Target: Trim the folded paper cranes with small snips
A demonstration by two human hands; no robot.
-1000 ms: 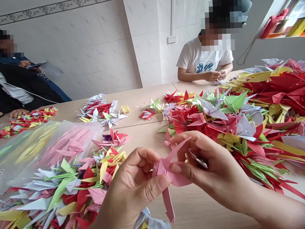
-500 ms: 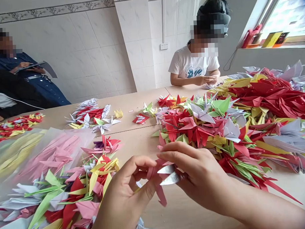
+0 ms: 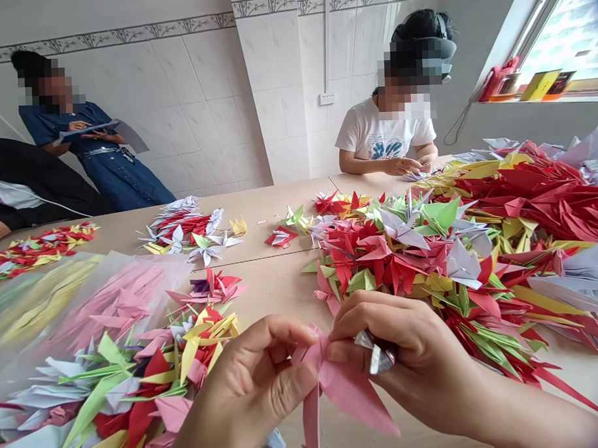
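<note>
Both my hands hold one pink origami crane (image 3: pixel 337 386) low in the middle of the view, above the wooden table (image 3: pixel 281 283). My left hand (image 3: pixel 250 389) pinches its left side between thumb and fingers. My right hand (image 3: pixel 406 357) pinches the top of the fold, and a small shiny silver tool (image 3: pixel 377 355) is tucked under its fingers. One long pink point hangs down between my hands.
A big heap of red, green, yellow and lilac cranes (image 3: pixel 452 258) fills the right. A smaller mixed pile (image 3: pixel 128 387) and plastic bags of pink cranes (image 3: pixel 115 302) lie left. A person in a white shirt (image 3: pixel 387 133) folds opposite; other people sit far left.
The camera tilted up slightly. My hands drew closer together and lower, and the pink crane turned so its wide wing now points down to the right.
</note>
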